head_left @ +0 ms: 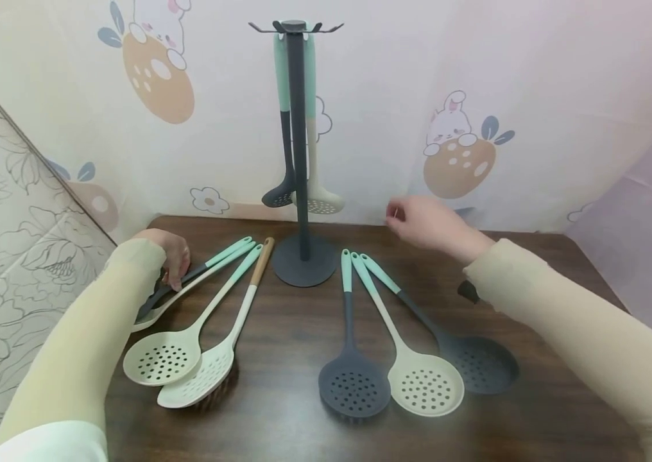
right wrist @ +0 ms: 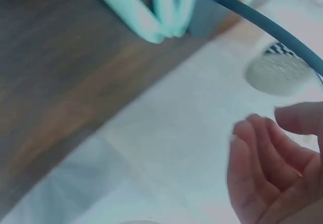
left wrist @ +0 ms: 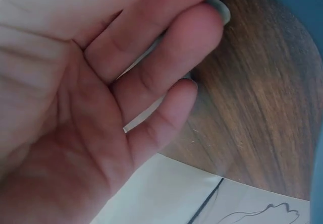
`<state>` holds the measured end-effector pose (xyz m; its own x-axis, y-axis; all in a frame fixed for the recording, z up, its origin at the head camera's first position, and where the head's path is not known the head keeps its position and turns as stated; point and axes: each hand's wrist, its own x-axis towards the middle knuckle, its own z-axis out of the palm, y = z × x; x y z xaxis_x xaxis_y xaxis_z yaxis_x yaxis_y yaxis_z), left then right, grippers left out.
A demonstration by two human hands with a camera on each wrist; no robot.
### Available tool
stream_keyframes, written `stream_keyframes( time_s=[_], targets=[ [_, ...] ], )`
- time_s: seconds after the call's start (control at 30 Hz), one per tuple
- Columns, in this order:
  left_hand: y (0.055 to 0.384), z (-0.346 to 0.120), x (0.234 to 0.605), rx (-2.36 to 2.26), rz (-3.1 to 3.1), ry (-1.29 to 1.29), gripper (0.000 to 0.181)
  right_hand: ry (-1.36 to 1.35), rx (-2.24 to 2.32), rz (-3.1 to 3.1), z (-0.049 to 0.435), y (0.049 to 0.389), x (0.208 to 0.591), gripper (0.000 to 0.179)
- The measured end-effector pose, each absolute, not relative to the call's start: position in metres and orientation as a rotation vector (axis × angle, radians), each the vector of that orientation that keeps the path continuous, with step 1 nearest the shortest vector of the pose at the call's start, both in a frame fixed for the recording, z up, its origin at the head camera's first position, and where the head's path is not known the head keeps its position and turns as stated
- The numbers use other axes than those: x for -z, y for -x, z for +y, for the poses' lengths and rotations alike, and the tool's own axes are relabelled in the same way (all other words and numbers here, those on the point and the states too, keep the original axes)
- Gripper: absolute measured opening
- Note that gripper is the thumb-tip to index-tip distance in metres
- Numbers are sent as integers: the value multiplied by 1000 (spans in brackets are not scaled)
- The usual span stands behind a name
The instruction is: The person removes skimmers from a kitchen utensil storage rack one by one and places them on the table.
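Observation:
My left hand (head_left: 171, 256) is at the far left, its fingertips right at the shaft of a dark utensil with a mint handle (head_left: 228, 252). That utensil's head is mostly hidden by my hand and sleeve. The left wrist view shows loosely bent fingers (left wrist: 166, 57); I cannot tell whether thumb and index pinch the shaft. Beside it lies a pale utensil (head_left: 196, 282). My right hand (head_left: 421, 221) is raised right of the dark stand (head_left: 301, 147), holding nothing, its thumb apart from its bent fingers (right wrist: 247, 158). On the stand hang a dark slotted ladle (head_left: 280, 192) and a pale one (head_left: 326, 200).
A pale skimmer (head_left: 162, 357) overlaps a pale slotted utensil with a wooden handle (head_left: 207, 378) at left. Right of the stand, a dark skimmer (head_left: 355, 385), a pale skimmer (head_left: 427, 385) and a dark slotted spoon (head_left: 479, 364) fan out. A patterned curtain (head_left: 384, 128) backs the wooden table (head_left: 280, 410).

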<state>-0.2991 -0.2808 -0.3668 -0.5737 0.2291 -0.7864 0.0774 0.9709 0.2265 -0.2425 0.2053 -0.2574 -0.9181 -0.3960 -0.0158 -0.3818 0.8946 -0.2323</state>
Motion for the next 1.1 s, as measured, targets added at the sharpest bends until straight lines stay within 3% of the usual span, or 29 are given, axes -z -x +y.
stream_keyframes(
  time_s=[0.73, 1.1],
  targets=[
    [308, -283, 374, -172, 2164, -162, 32, 393, 1093, 2930, 157, 273, 215, 46],
    [310, -279, 374, -123, 2166, -211, 32, 434, 1230, 2812, 132, 278, 205, 55]
  ],
)
